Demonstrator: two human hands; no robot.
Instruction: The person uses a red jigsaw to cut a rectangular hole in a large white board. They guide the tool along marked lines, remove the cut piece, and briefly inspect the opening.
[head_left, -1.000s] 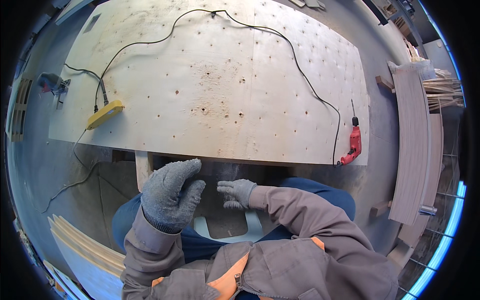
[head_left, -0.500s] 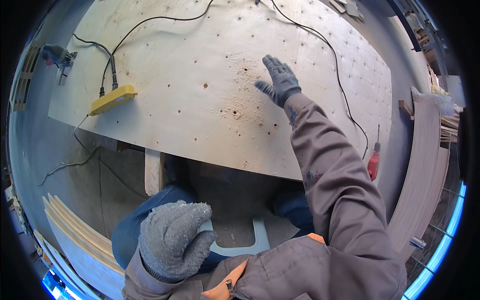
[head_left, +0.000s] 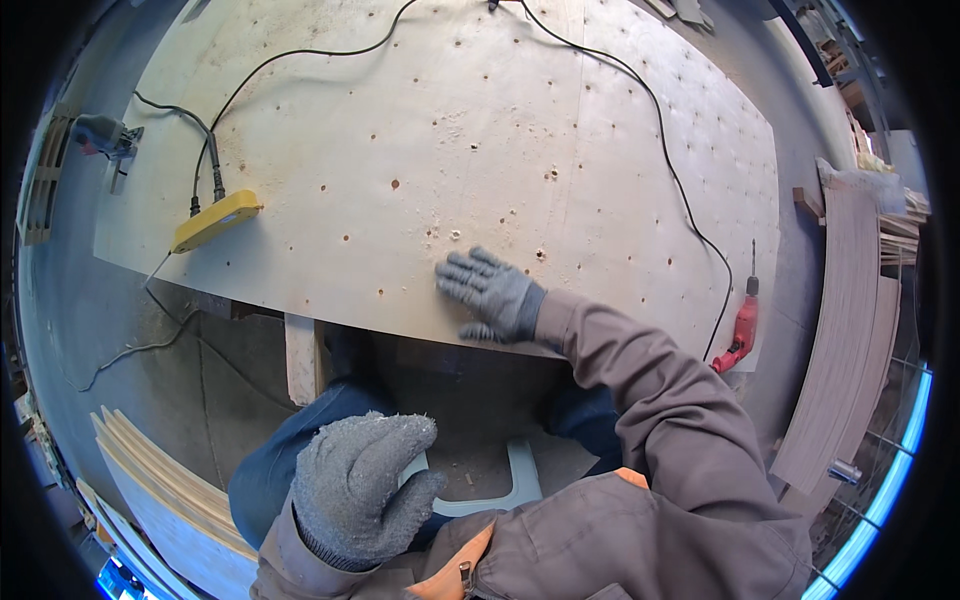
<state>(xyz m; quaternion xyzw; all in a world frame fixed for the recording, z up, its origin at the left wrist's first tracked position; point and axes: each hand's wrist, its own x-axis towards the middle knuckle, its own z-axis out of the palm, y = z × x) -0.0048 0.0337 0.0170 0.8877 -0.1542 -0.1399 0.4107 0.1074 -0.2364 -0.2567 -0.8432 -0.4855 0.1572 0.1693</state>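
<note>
A large pale plywood sheet (head_left: 330,120) dotted with drilled holes lies in front of me. My right hand (head_left: 490,295), in a grey glove, lies flat near the sheet's front edge, fingers stretched out and holding nothing. Just beyond its fingertips are wood shavings (head_left: 456,235) and a few holes. My left hand (head_left: 365,490), also in a grey glove dusted with wood bits, hovers above my lap, off the sheet. Its fingers are loosely curled, with a gap to the thumb, and nothing shows in it.
A yellow power strip (head_left: 215,222) with plugged-in cords sits at the sheet's left. Beyond it lies a jigsaw (head_left: 105,138). A red drill (head_left: 742,325) rests at the right edge, its black cable (head_left: 655,100) crossing the sheet. Boards (head_left: 835,320) are stacked right, plywood panels (head_left: 170,480) lower left.
My right hand has come back toward me and to the left, from the middle of the sheet to near its front edge. Most shavings there are gone. My left hand has barely shifted.
</note>
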